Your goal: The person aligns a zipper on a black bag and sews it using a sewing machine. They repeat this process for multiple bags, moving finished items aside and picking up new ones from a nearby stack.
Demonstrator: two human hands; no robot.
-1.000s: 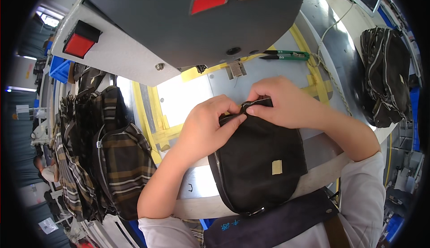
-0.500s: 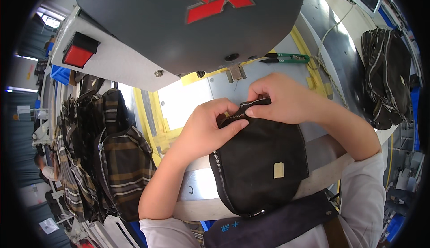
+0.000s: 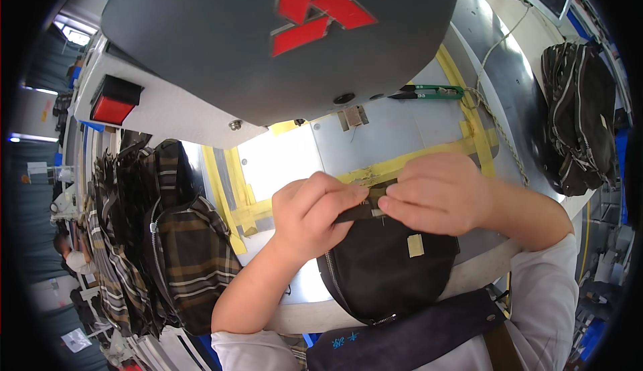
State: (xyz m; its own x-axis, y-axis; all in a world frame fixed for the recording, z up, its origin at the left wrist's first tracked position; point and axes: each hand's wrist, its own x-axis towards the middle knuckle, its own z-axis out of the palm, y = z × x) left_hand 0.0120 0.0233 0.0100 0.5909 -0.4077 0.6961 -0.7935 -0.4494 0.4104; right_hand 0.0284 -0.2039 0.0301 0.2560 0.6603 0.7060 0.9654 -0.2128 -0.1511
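A black fabric bag piece (image 3: 382, 274) with a metal zipper along its left side lies over the table's front edge, towards my body. It has a small cream patch (image 3: 415, 245) on its face. My left hand (image 3: 309, 213) pinches the top edge of the bag piece, fingers closed. Just to the right, my right hand (image 3: 439, 197) pinches the same edge with thumb and fingers. Between the two hands a short dark strip of the edge shows, with a small pale mark on it. The fingers hide the rest of that edge.
A grey machine head (image 3: 221, 43) with a red emblem overhangs the work plate. Green-handled thread snips (image 3: 435, 92) lie beyond my right hand. Yellow tape (image 3: 395, 163) borders the plate. Plaid bags (image 3: 191, 250) hang at left; black zippered bags (image 3: 579, 116) lie at right. A red switch (image 3: 112, 108) is upper left.
Both hands have come nearer to my body with the bag's top edge, and it is now folded or turned between them. The toothed zipper stretch there no longer shows.
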